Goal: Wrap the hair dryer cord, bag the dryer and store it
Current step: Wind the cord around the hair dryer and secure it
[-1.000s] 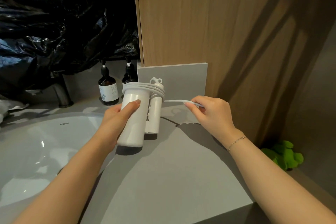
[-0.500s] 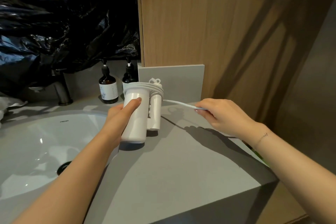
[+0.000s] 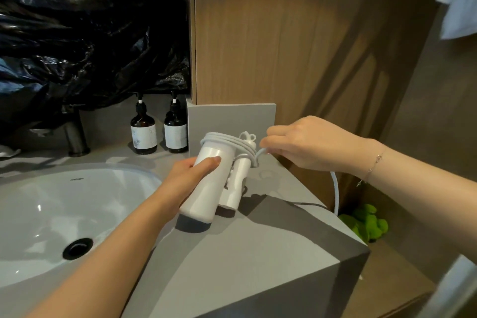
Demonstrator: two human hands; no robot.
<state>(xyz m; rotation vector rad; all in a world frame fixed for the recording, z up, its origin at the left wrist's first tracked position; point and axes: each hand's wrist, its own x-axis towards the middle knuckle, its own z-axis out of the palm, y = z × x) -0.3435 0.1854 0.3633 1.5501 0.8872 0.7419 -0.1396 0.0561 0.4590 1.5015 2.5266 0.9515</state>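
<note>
- Left hand (image 3: 187, 175) is gripping the barrel of the white hair dryer (image 3: 206, 183), fingers curled round it, thumb lying along the upper side.
- Hair dryer is being held tilted just above the grey counter (image 3: 247, 253), folded handle to its right, a shadow under its lower end.
- White cord (image 3: 227, 140) is lying in several turns round the top of barrel and handle; a loose run is hanging off the counter's right edge.
- Right hand (image 3: 307, 144) is pinching the cord just beside the handle top, fingers curled inward, a thin bracelet (image 3: 373, 166) on its wrist.
- White sink (image 3: 64, 214) is sitting to the left in the counter.
- Two brown pump bottles (image 3: 143, 134) are standing behind the dryer, near the faucet (image 3: 74, 134).
- Green object (image 3: 366, 222) is lying on the floor below the counter's right edge.
</note>
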